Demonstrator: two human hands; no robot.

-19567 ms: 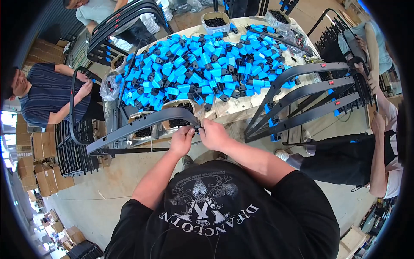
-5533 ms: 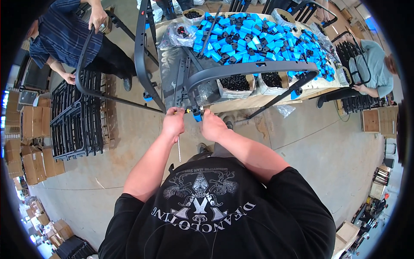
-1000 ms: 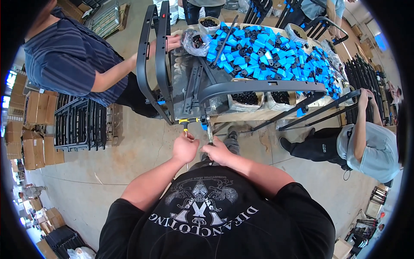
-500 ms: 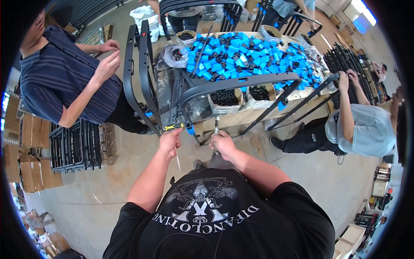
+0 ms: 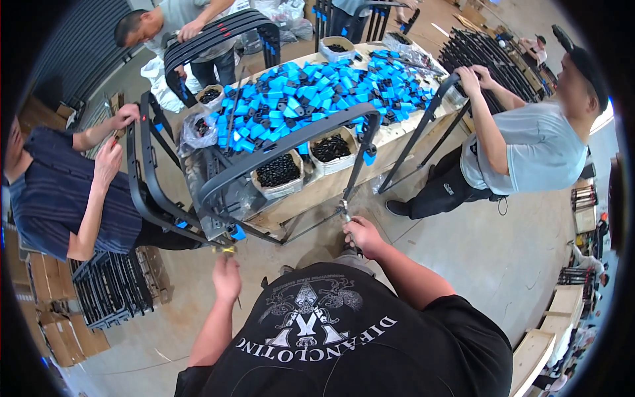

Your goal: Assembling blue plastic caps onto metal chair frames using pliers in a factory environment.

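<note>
A black curved tubular frame [image 5: 291,141] with blue end pieces leans at the near side of the table, in front of me. My left hand [image 5: 227,276] is closed round a tool with a yellow top [image 5: 226,249], just below the frame's left blue end piece [image 5: 238,232]. A thin rod sticks out under that hand. My right hand [image 5: 362,237] grips a silver metal hand tool [image 5: 344,210] with a dark lower end. Its tip is near the frame's lower bar; whether they touch, I cannot tell.
Many blue and black plastic pieces [image 5: 291,99] cover the table. Boxes of small black parts [image 5: 278,171] stand along its near edge. Co-workers handle black frames on the left, at the far left and on the right. Stacked frames [image 5: 112,284] and cartons [image 5: 79,334] lie at lower left.
The view has shifted, so the table sits further left. My left hand is lower, further from the blue end piece. The co-worker on the left now has a hand on a frame.
</note>
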